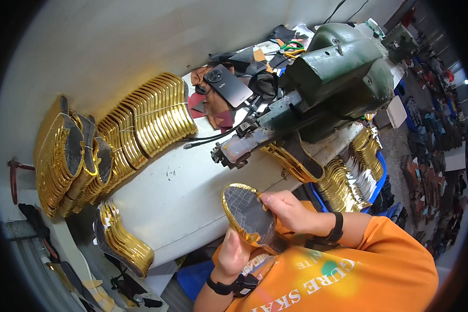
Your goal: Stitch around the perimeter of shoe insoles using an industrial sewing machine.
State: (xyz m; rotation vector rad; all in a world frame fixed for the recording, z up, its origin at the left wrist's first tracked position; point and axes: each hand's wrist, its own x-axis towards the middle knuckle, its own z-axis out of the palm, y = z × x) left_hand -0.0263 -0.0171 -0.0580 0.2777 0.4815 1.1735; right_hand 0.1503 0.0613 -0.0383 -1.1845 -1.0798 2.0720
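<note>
Head view: you held a gold-edged insole piece (248, 214) w/ grey inner face, just in front of your chest, below the table's near edge. Your right hand (288, 209) was pinching its upper right rim, fingers clenched on the gold edge. Your left hand (234, 254) was at its lower end, thumb up against the piece, grasping it from underneath; exact finger wrap hidden behind the piece.

Around you: the white table (192, 192) carried a green machine (343, 73) at upper right, its metal nose (234, 151) sticking out toward you, just above the held piece & nearest thing to it. Black cables (208, 139) ran from the nose across the table. A dark phone (228, 86) lay behind it among leather scraps (213, 112); scissors w/ green & yellow handles (293, 49) sat further back.

Stacks: a long fanned row of gold pieces (151, 119) lay on the table's left part, another bundle (62, 161) stood at far left w/ grey faces showing, and a smaller stack (122, 242) hung at the near left corner.

Containers: a blue bin (380, 179) at right, below the machine, held more gold pieces (348, 179), packed on edge, rim mostly covered by them.
</note>
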